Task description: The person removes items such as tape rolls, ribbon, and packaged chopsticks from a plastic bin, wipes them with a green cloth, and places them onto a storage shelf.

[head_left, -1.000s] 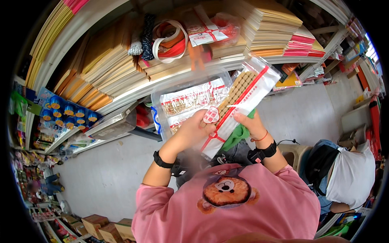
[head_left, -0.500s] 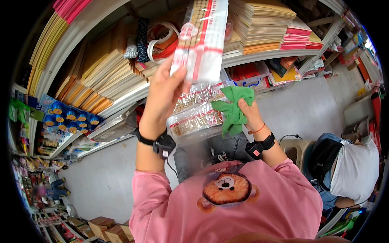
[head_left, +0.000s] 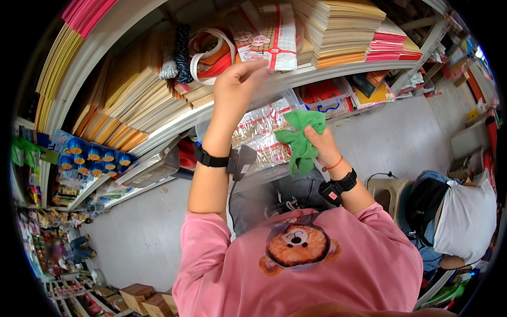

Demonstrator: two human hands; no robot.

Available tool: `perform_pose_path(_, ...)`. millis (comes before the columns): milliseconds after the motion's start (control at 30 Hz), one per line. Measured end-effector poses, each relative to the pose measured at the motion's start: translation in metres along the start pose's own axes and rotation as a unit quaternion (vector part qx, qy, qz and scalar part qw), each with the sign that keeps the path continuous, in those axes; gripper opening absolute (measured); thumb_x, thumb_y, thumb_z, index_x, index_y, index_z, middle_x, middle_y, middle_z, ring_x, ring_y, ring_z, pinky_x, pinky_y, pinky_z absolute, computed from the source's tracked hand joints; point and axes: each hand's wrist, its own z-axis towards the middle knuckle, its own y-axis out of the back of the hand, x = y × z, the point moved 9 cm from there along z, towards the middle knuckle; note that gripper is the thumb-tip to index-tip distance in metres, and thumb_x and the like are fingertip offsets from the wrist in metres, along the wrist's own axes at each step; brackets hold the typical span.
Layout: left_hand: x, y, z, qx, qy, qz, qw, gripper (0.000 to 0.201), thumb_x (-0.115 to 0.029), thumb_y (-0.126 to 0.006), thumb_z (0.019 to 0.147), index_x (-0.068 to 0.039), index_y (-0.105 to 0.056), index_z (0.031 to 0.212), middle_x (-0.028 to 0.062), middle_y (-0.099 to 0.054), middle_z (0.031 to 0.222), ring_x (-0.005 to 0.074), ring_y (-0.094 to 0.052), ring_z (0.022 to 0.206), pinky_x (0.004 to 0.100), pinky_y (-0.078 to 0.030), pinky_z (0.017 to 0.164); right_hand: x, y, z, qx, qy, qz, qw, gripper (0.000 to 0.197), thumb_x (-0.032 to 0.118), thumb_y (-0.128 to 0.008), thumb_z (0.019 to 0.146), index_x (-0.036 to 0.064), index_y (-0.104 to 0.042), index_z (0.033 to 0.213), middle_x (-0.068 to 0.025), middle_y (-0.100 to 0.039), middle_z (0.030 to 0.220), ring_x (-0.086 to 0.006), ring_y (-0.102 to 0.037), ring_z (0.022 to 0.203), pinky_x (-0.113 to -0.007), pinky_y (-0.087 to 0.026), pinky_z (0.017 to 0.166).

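Note:
My left hand (head_left: 237,87) is stretched out at the shelf edge, its fingers extended and slightly blurred, nothing in them. Just beyond the fingertips lies a flat clear-and-white packet with red bands (head_left: 283,45), resting on the shelf beside similar packets. Bunched in my right hand (head_left: 323,145) is a green cloth (head_left: 302,138), held between thumb and fingers. Below both hands, a clear plastic bin (head_left: 206,128) above my lap contains more red-and-white packets (head_left: 264,124) of beige pieces; the cloth covers part of them.
Stacks of brown envelopes (head_left: 142,98) and paper (head_left: 338,31) flank the packets on the shelf. Rolls of white and red tape (head_left: 211,55) sit beside dark cord (head_left: 182,53). Lower down is another clear bin (head_left: 330,92). A beige stool (head_left: 388,193) and a person (head_left: 459,216) are at right.
My left hand has let go of the packet, which now lies on the shelf, and it has drawn slightly away. My right hand with the green cloth has barely moved.

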Motion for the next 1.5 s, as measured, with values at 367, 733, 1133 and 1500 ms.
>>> perform_pose_path(367,0.005,0.001,0.015,-0.041,-0.037,-0.047,0.997,0.044,-0.004,-0.057,0.091,0.001,-0.045,0.132,0.0137,-0.065,0.104,0.0143,-0.065,0.077,0.0250,-0.053,0.070,-0.007,0.005,0.001,-0.008,0.009,-0.042,0.999,0.044,0.030,-0.068,0.087,0.0031,-0.053,0.118,-0.0028,-0.060,0.107,-0.0114,-0.055,0.095,-0.028,-0.046,0.082)
perform_pose_path(733,0.143,0.011,-0.101,0.294,0.103,0.339,0.888,0.050,-0.029,-0.070,0.079,-0.003,-0.056,0.119,0.0159,-0.063,0.109,0.0279,-0.060,0.099,0.0361,-0.047,0.088,-0.014,0.015,0.000,-0.046,-0.024,-0.014,0.999,0.033,0.015,-0.065,0.087,0.0021,-0.056,0.116,-0.0033,-0.062,0.103,-0.0113,-0.059,0.086,-0.027,-0.049,0.074)
perform_pose_path(1133,0.200,0.049,-0.093,0.208,0.200,0.677,0.677,0.072,-0.036,-0.084,0.054,-0.010,-0.053,0.114,0.0124,-0.057,0.111,0.0321,-0.055,0.108,0.0457,-0.044,0.088,-0.011,0.014,0.001,-0.032,-0.020,-0.036,0.999,0.032,0.013,-0.064,0.087,0.0007,-0.056,0.116,-0.0060,-0.063,0.104,-0.0143,-0.060,0.091,-0.029,-0.050,0.078)
perform_pose_path(1500,0.167,0.057,-0.094,0.149,0.130,0.677,0.708,0.059,-0.031,-0.083,0.056,-0.010,-0.056,0.105,0.0100,-0.061,0.099,0.0323,-0.059,0.098,0.0435,-0.049,0.079,-0.002,0.000,-0.002,-0.005,-0.013,-0.038,0.999,0.034,0.012,-0.064,0.087,0.0003,-0.055,0.118,-0.0073,-0.063,0.108,-0.0150,-0.060,0.095,-0.029,-0.049,0.082)
